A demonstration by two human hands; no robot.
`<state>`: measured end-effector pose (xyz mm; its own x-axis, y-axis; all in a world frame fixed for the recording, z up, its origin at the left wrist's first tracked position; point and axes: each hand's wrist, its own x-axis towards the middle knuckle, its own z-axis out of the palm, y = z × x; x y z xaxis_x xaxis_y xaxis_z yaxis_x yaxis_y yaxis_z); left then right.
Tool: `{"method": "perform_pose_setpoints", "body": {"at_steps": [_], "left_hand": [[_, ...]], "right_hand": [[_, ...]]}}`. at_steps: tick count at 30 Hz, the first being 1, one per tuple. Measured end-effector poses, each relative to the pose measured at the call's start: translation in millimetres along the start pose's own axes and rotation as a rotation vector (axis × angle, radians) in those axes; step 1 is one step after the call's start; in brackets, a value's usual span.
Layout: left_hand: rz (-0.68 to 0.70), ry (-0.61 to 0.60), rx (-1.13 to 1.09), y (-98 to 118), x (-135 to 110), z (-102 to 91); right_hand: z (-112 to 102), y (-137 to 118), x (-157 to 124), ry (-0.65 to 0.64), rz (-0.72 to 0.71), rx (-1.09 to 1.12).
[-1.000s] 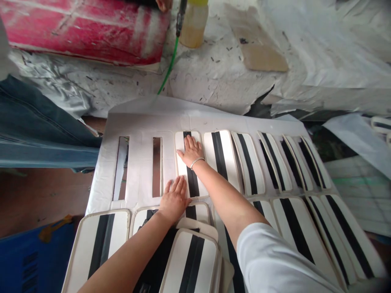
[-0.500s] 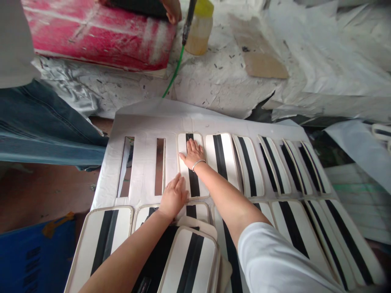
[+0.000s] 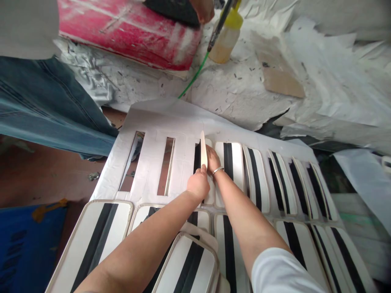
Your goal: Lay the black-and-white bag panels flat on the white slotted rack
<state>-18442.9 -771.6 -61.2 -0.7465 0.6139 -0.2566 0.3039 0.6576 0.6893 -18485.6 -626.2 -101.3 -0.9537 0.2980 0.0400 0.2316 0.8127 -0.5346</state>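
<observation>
Both my hands lift one white panel with a black stripe [image 3: 203, 147] up on its edge, out of a white template sheet [image 3: 152, 130]. My left hand [image 3: 198, 185] pinches its near end. My right hand [image 3: 212, 159], which wears a bracelet, holds it from the right side, with its fingers partly hidden behind the panel. To the left are two empty slots [image 3: 165, 165] in the sheet. A row of striped panels [image 3: 256, 179] fills the sheet to the right. A stack of similar panels [image 3: 189, 260] lies under my forearms.
Another person in jeans [image 3: 45, 110] stands at the left. A red board [image 3: 128, 28], a yellow bottle [image 3: 224, 38], a green hose [image 3: 192, 79] and a cardboard piece [image 3: 282, 81] lie on crumpled white paper beyond. A blue box [image 3: 18, 240] sits at the lower left.
Both hands lay flat on the striped panel before. They have now closed on it and tipped it up on its edge. The view has shifted to the left and down.
</observation>
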Motion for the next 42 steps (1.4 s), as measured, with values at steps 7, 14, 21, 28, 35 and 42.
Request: {"method": "perform_pose_setpoints", "body": {"at_steps": [7, 14, 21, 28, 35, 42], "left_hand": [[-0.024, -0.051, -0.037, -0.6, 0.1, -2.1], [-0.070, -0.128, -0.297, -31.5, 1.9, -13.9], [-0.136, -0.367, -0.205, -21.3, 1.3, -28.6], [-0.253, -0.677, -0.470, -13.5, 19.8, -33.5], [-0.274, -0.537, -0.451, -23.8, 6.7, -33.4], [-0.253, -0.369, -0.038, -68.2, -4.5, -40.7]], "right_hand": [[-1.1, 5.1, 3.4, 0.034, -0.019, 0.069], [4.8, -4.2, 5.9, 0.057, -0.063, -0.257], [14.0, -3.9, -13.8, 0.061, -0.102, -0.387], [9.9, -3.0, -13.6, -0.043, -0.060, -0.378], [13.7, -6.2, -14.0, -0.039, -0.039, -0.394], [36.6, -29.7, -35.4, -0.018, 0.079, -0.461]]}}
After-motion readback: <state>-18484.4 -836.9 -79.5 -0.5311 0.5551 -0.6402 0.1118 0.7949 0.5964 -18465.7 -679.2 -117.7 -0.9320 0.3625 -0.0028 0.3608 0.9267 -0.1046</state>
